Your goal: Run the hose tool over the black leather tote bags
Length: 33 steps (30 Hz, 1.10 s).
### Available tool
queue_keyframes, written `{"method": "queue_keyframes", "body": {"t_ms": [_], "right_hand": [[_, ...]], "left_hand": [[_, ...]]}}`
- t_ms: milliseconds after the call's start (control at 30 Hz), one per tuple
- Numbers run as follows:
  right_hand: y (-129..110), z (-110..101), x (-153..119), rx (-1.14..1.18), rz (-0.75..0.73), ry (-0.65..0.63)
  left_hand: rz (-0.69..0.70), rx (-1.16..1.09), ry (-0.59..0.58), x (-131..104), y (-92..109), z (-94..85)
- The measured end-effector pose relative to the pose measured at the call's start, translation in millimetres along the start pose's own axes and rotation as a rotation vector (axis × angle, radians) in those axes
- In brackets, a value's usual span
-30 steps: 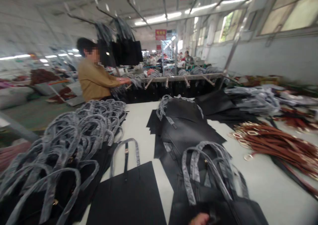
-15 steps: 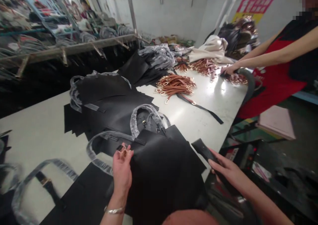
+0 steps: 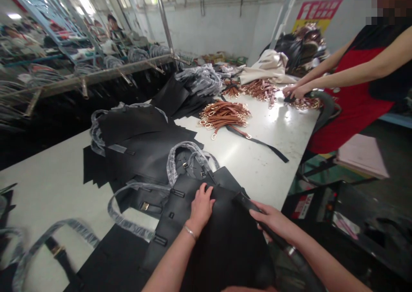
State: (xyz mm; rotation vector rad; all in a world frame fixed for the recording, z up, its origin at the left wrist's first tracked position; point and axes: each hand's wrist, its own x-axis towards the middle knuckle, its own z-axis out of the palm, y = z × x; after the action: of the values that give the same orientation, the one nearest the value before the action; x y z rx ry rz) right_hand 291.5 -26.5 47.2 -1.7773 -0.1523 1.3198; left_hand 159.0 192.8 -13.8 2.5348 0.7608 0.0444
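In the head view, a black leather-like bag panel with a plastic-wrapped handle lies in front of me. My left hand rests on its upper part, fingers spread and slightly bent, holding nothing. My right hand is closed around a black hose nozzle. The nozzle's flat end is at the panel's upper right; whether it touches is unclear. A strap with a gold buckle lies inside the handle loop. Behind is another wrapped handle.
More black panels lie in a fanned stack on the white table. Brown straps with gold clasps are piled farther back. At right, a co-worker in a red apron holds a similar hose. A machine stands below the table's right edge.
My left hand has let go of the buckled strap and moved right onto the panel, its fingers opening. My right hand has brought the nozzle left, over the panel.
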Motion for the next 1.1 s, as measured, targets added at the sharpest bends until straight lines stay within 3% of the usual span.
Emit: {"method": "queue_keyframes", "body": {"t_ms": [200,433,633,800,933,1100], "right_hand": [[-20,0,32,-0.015,-0.01,-0.048],[-32,-5,26,-0.012,-0.206,0.122],[-18,-19,4,0.052,-0.155,0.236],[-3,-20,-2,0.108,-0.12,0.259],[4,-18,-6,0.145,-0.115,0.241],[11,-20,-8,0.138,-0.119,0.243]], "left_hand": [[0.127,0.073,-0.106,9,9,4.5],[0.291,0.067,-0.179,28,38,12.6],[0.489,0.041,-0.32,49,51,32.7],[0.628,0.028,-0.364,58,52,48.0],[0.681,0.063,-0.38,62,50,48.9],[0.65,0.128,-0.389,67,46,42.2]]}}
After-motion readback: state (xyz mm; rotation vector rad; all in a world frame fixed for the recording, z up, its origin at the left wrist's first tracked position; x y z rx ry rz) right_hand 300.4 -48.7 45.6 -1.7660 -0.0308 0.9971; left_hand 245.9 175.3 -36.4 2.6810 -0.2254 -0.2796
